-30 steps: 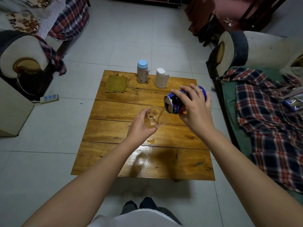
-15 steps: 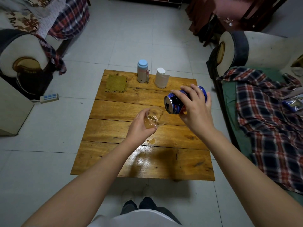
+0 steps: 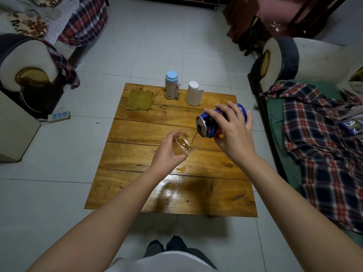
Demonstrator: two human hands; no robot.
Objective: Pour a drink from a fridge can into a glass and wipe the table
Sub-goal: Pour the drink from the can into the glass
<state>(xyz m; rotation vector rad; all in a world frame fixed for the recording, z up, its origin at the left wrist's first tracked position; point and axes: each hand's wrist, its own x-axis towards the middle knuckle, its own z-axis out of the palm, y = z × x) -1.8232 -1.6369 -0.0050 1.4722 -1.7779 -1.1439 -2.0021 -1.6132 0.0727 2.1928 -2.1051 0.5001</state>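
My right hand (image 3: 231,134) grips a blue can (image 3: 208,125) tipped on its side, its opening facing left, above the wooden table (image 3: 137,158). A thin amber stream runs from the can into a clear glass (image 3: 185,144) tilted toward it. My left hand (image 3: 167,154) is wrapped around the glass, held above the table's middle. Amber liquid fills the lower part of the glass. A small amber puddle (image 3: 181,169) lies on the table just below the glass. A folded green cloth (image 3: 139,100) rests at the far left corner.
A flask with a blue lid (image 3: 171,85) and a white paper roll (image 3: 194,93) stand at the table's far edge. Sofas with plaid fabric flank the table, one on the left (image 3: 29,61) and one on the right (image 3: 324,134). A power strip (image 3: 59,116) lies on the tiled floor.
The can has tipped slightly further and liquid now streams into the glass; the level in the glass has risen. Both hands stay in nearly the same place.
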